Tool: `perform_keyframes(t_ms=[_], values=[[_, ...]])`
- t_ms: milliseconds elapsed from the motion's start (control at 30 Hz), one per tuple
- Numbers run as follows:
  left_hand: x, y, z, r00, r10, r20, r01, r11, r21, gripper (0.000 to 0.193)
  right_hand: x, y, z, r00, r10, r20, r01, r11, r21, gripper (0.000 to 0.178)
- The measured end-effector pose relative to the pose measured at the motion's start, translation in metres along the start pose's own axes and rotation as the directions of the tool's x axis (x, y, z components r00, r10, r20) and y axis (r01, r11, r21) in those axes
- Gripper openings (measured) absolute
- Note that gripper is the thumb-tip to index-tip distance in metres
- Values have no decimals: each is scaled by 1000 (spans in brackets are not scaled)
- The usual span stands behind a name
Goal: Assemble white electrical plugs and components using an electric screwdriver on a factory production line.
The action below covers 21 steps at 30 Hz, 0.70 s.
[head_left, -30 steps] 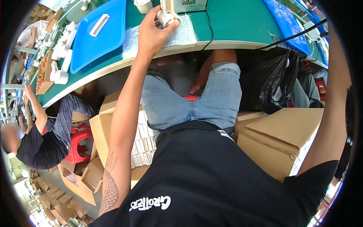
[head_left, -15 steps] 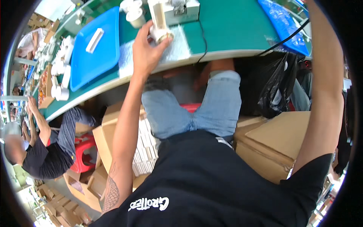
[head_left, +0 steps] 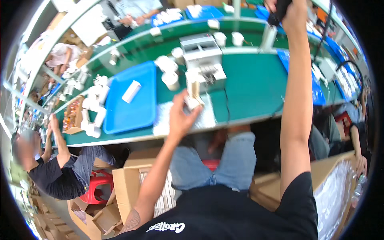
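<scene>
My left hand (head_left: 181, 120) is closed on a white plastic part (head_left: 195, 103) with an upright cream-coloured piece, held over a sheet of clear bubble wrap (head_left: 163, 119) at the bench's near edge. Just behind it stands a grey-and-white boxy device (head_left: 202, 52) with a metal fitting at its front. Far up at the right, my raised right hand (head_left: 295, 20) is wrapped round a black hand tool (head_left: 279, 13), whose tip and exact kind I cannot make out. Left of my left hand, a blue tray (head_left: 128, 116) holds one white rectangular piece (head_left: 131, 91).
White round cups (head_left: 171, 81) stand beside the device. More white parts (head_left: 95, 100) and a carton of small orange-brown pieces (head_left: 73, 115) lie left of the tray. A metal rail (head_left: 244, 51) crosses behind. A co-worker (head_left: 52, 172) sits at the left; open cartons (head_left: 125, 184) flank my legs.
The view has tilted up, showing more of the bench and my right hand with the black tool. My left hand still holds the white part over the bubble wrap.
</scene>
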<state>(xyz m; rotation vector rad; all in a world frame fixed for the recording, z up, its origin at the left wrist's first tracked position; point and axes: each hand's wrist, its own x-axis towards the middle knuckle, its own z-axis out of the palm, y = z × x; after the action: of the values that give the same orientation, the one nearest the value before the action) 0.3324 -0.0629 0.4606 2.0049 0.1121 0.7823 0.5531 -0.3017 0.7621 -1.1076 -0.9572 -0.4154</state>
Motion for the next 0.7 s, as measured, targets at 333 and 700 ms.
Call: perform_keyframes(t_ms=[333,700], values=[[-3,29,-8,993,-111,48,106,989,99,67,-38,39,-18,992,57,115,-96,923,372,61],[-55,53,-24,775,112,622,173,909,-379,74,-87,50,-92,994,24,108,-58,944,324,80]])
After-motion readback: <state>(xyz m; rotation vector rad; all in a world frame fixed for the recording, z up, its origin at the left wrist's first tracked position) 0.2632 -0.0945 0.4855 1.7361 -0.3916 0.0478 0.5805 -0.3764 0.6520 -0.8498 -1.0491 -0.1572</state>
